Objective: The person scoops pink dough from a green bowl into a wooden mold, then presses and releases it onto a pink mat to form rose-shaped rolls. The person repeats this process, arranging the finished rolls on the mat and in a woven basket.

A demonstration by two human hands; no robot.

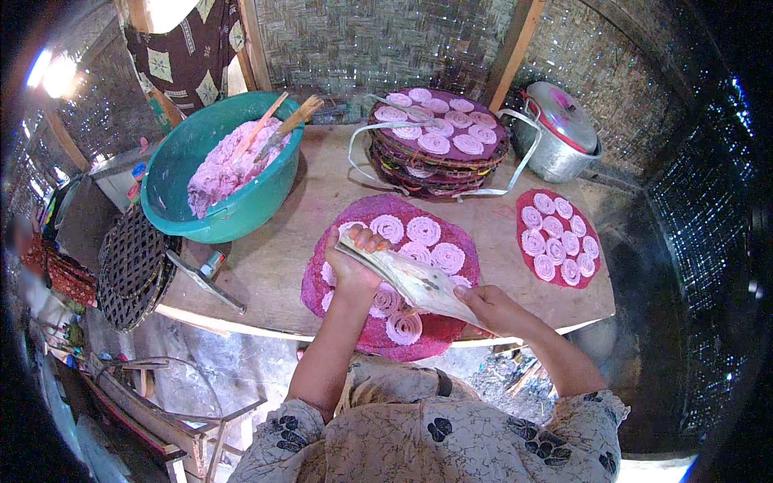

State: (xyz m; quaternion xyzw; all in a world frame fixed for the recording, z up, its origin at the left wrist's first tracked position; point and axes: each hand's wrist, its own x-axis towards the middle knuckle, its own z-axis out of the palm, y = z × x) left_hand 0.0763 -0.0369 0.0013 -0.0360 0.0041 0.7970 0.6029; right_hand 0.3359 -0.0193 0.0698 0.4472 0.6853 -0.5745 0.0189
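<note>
Between my hands stretches a whitish, limp bag (423,283) with dark specks, perhaps cloth or plastic; its contents are hidden. My left hand (354,267) is wrapped round its upper left end, where a darker flat edge shows. At the lower right, my right hand (499,311) grips the other end, thumb on top. Beneath the bag lies a round magenta sheet (354,211) on the table, bearing several pale pink coiled dough rounds (404,328). Bag and hands cover part of these rounds.
A green basin (250,213) holds pink dough (217,181) with wooden sticks in it. Stacked trays (427,179) with pink rounds stand at the back, near a metal pot (564,161). Another red sheet (527,266) of rounds lies right. A T-shaped tool (205,282) sits near the left edge.
</note>
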